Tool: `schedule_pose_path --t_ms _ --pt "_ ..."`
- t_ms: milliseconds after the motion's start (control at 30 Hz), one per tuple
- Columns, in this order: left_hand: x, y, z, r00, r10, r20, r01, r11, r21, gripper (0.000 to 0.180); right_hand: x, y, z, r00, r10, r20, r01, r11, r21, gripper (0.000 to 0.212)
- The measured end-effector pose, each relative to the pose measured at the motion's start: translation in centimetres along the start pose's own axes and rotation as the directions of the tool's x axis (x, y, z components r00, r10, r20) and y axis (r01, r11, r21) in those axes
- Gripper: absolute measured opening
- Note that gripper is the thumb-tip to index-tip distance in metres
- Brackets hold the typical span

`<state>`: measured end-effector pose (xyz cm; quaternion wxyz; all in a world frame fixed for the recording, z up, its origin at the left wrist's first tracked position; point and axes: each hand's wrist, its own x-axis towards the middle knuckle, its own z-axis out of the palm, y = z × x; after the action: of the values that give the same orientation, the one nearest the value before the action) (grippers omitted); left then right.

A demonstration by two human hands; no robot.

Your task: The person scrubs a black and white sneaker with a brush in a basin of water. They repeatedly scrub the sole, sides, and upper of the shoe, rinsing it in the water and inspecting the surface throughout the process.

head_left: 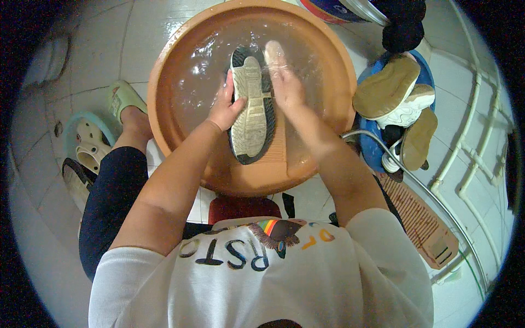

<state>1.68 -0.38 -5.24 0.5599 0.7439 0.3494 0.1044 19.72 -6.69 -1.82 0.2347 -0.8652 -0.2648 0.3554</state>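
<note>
A shoe (251,117) is held sole up over a large orange basin (158,117) of cloudy water, its pale sole edged in black. My left hand (223,107) grips its left side, with the thumb lying on the sole and the fingers partly hidden beneath. On the other side, my right hand (284,82) is stretched out flat beside the shoe's upper end, its wet fingertips blurred by the water. Nothing shows in the right hand. Under the shoe's lower end, a ridged washboard slope (276,170) is built into the basin.
To the right, a blue tub (372,139) holds several shoes and tan insoles (389,87). A metal hose (432,188) curves past it above a brown washboard (421,224). Pale clogs (90,145) are at left; a red stool (243,209) sits below the basin.
</note>
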Motion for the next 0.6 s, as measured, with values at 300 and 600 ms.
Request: schedule_pose_path --t_ms 300,600 --pt "0.3 0.1 -0.4 0.989 -0.135 0.059 0.135 0.991 -0.003 0.08 -4.1 -2.3 -1.8 0.98 -0.07 0.186 0.091 0.991 -0.103 0.047" --pt "-0.2 0.1 -0.3 0.971 -0.222 0.086 0.225 0.974 -0.021 0.081 -5.7 -0.1 -2.0 0.964 -0.203 0.171 0.218 0.973 -0.074 0.048"
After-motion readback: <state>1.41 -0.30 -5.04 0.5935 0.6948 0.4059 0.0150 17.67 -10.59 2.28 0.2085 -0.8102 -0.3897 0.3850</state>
